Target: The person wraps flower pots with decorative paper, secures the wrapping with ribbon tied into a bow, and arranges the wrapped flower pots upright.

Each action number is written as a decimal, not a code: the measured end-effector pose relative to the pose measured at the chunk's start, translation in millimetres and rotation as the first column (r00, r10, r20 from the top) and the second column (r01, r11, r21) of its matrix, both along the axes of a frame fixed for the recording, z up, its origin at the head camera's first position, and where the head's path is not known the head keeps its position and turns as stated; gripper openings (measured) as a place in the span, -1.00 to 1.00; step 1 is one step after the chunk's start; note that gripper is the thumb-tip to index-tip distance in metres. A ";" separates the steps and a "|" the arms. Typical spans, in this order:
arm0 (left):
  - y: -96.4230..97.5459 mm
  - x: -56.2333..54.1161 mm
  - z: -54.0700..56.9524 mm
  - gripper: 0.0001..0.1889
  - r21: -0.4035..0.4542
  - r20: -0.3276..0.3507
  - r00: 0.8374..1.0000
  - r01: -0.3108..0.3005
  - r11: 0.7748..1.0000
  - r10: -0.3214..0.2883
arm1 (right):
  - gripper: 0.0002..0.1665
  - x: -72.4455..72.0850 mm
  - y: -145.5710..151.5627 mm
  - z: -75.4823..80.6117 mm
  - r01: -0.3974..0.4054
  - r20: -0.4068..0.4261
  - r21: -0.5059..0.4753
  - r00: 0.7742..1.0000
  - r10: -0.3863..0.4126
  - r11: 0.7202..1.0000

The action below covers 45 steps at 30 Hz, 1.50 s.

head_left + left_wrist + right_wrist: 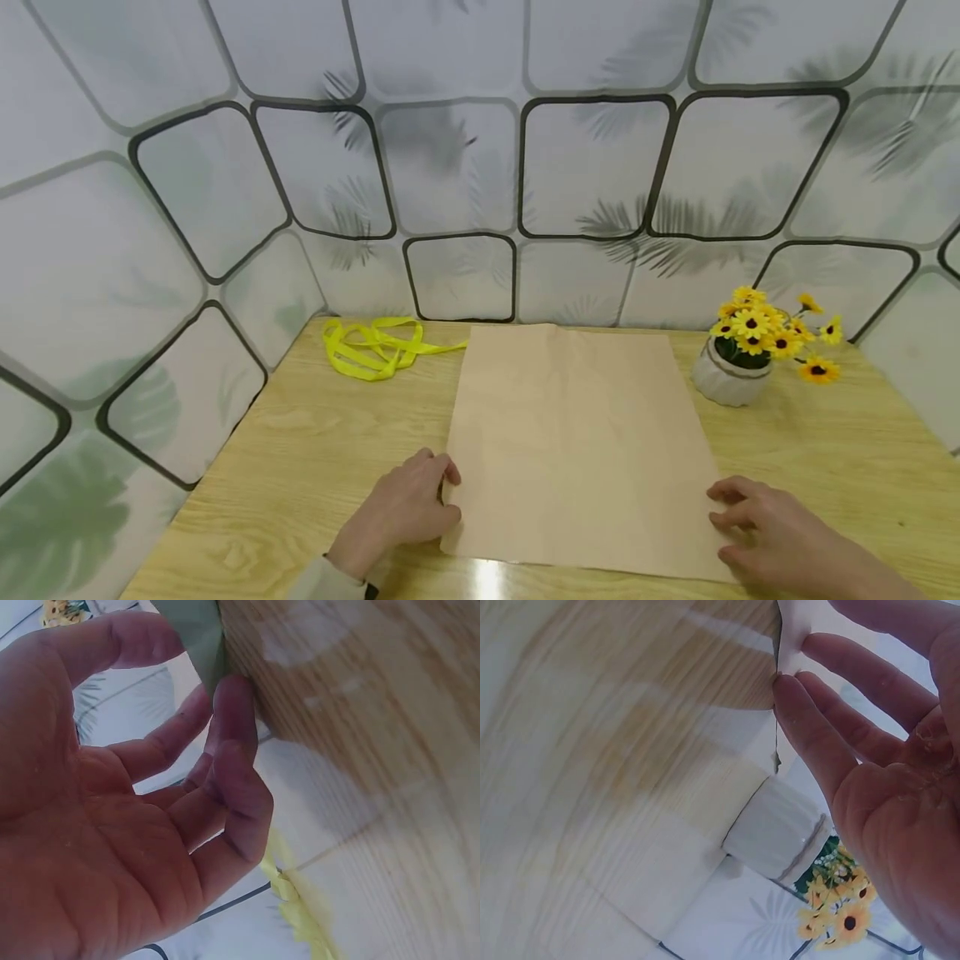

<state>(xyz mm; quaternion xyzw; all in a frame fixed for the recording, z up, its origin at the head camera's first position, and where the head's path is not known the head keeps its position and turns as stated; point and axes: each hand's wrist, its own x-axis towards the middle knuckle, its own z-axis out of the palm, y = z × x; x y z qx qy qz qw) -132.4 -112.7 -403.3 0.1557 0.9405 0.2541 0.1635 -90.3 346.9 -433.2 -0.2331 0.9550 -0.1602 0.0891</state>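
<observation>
A large sheet of tan wrapping paper [577,442] lies flat on the table, with faint creases down its middle. At its left edge, near the front corner, is my left hand [412,504], thumb and fingertips touching the edge. In the left wrist view the fingers [232,720] bend loosely beside the paper's edge [199,637], which looks greenish there. My right hand [780,533] is at the sheet's right edge near the other front corner. The right wrist view shows its fairly straight fingers [814,724] against the paper's thin edge [778,645].
A tangled yellow ribbon [367,348] lies at the back left, one end reaching the sheet. A white pot [731,375] of yellow artificial flowers [757,329] stands at the back right. Patterned walls [457,192] rise behind and to the left of the wooden table [300,450].
</observation>
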 end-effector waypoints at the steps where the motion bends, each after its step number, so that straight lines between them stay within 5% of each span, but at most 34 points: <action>1: -0.1 0.4 -0.1 -0.72 -0.006 -0.003 1.000 0.008 1.000 -0.008 | -0.66 -0.4 1.2 0.5 0.011 0.014 0.005 1.000 -0.011 1.000; 5: -0.3 1.2 -0.6 -0.68 -0.029 -0.024 0.999 0.036 0.999 -0.037 | -0.64 -3.2 5.3 2.4 0.053 0.073 0.039 0.996 -0.056 0.998; 13: 0.2 -1.7 -1.1 -0.65 -0.044 -0.067 0.993 0.097 0.994 -0.100 | -0.62 -0.9 9.4 0.8 0.057 0.010 0.048 0.998 -0.058 0.997; 22: -4.3 -6.0 1.3 -0.65 -0.042 -0.120 0.976 0.180 0.983 -0.184 | -0.67 -1.3 8.0 4.9 0.117 0.042 0.055 0.992 -0.119 0.992; 30: 6.7 -27.9 -3.8 -0.35 -0.022 -0.157 0.961 0.227 0.974 -0.228 | -0.74 -3.7 9.6 8.9 0.083 0.060 -0.065 0.995 -0.080 0.994; 34: 13.8 -36.9 -4.6 -0.22 -0.117 -0.088 0.957 0.265 0.957 -0.275 | -0.76 -3.6 7.5 12.1 0.151 0.034 -0.115 0.988 -0.148 0.982; 38: 18.7 -41.3 -4.7 -0.19 -0.191 -0.016 0.953 0.293 0.937 -0.301 | -0.64 -9.1 10.5 19.9 0.338 -0.049 -0.121 0.937 -0.345 0.933; 45: 25.1 -45.2 -1.5 -0.19 -0.173 0.008 0.954 0.297 0.939 -0.300 | -0.15 -40.5 20.5 31.5 0.567 -0.186 -0.242 0.769 -0.611 0.787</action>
